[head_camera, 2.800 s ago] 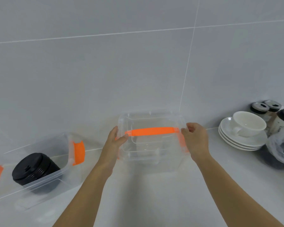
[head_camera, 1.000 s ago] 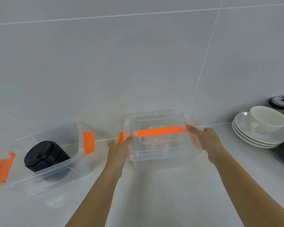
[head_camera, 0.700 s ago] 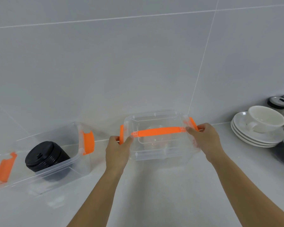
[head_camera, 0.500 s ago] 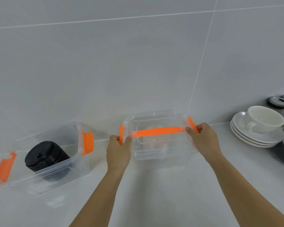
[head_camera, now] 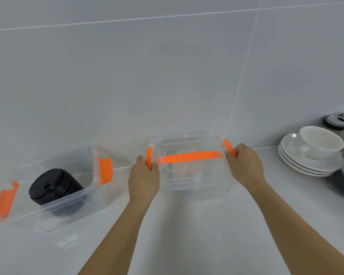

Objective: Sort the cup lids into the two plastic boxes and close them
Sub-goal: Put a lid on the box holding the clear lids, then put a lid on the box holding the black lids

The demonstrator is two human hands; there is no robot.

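Observation:
A clear plastic box (head_camera: pixel 195 181) with its lid on and an orange handle (head_camera: pixel 191 156) stands against the wall at centre. Clear cup lids show faintly inside it. My left hand (head_camera: pixel 144 178) grips the box's left orange latch (head_camera: pixel 149 158). My right hand (head_camera: pixel 244 165) grips the right orange latch (head_camera: pixel 228 146). Both latches stand raised. At the left sits a second clear box (head_camera: pixel 83 195), without a lid, holding a stack of black cup lids (head_camera: pixel 52 187).
White saucers (head_camera: pixel 306 165) with a white cup (head_camera: pixel 320 141) are stacked at the right. Behind them stand jars with metal tops (head_camera: pixel 335 122), and a dark object shows at the right edge. The tiled wall rises just behind both boxes.
Both hands moved from the lid's edges to the side latches and closed on them. The orange latches swung up.

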